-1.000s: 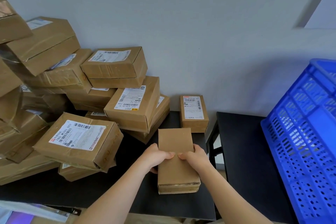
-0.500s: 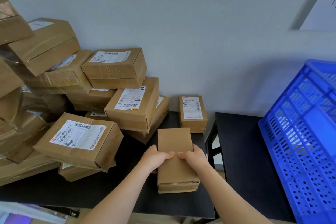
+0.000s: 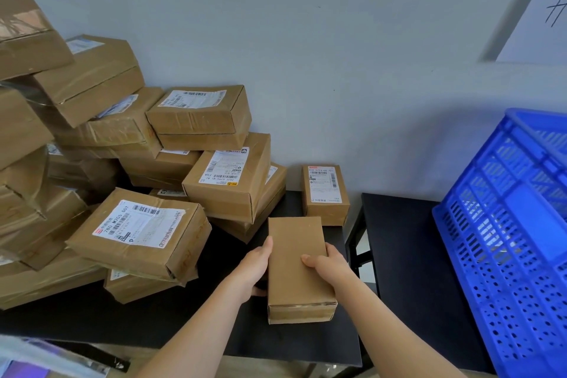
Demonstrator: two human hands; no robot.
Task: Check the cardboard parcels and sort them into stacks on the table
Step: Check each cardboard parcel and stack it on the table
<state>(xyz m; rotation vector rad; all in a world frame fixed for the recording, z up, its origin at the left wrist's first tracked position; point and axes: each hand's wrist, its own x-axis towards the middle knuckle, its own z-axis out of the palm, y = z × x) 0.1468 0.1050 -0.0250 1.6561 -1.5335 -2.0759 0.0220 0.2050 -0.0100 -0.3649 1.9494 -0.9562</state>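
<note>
your hands have slid apart since a second ago: the thumbs that met over the middle of the parcel (image 3: 294, 285) now sit at its two long sides. your left hand (image 3: 256, 267) clasps the left edge, thumb lying along the top rim and fingers tucked down the side. your right hand (image 3: 325, 264) clamps the right edge, thumb flat on the top face and fingers wrapped round the side. the parcel itself has barely shifted. it lies lengthwise away from you at the front right of the desk (image 3: 184, 316), plain face up with no label showing, and a taped seam runs across its near end. whether it rests on the desk or hangs just above it, you cannot tell from here.

just behind it stands a small labelled parcel (image 3: 325, 190) against the wall, and the heap of parcels (image 3: 138, 233) crowds the left. a blue crate (image 3: 506, 239) sits on a second desk (image 3: 405, 255) to the right.

judging by its size and crisp corners, the box should be stiff and fairly light, and its cardboard is matt, so it ought not to slip. the long sides, where you have it now, look like the best hold (the label is probably underneath, so you will likely need to turn it over). keep your thumbs off the taped seam and squeeze gently, since thin board can dent. mind the tilted heap on the left as you turn it.
</note>
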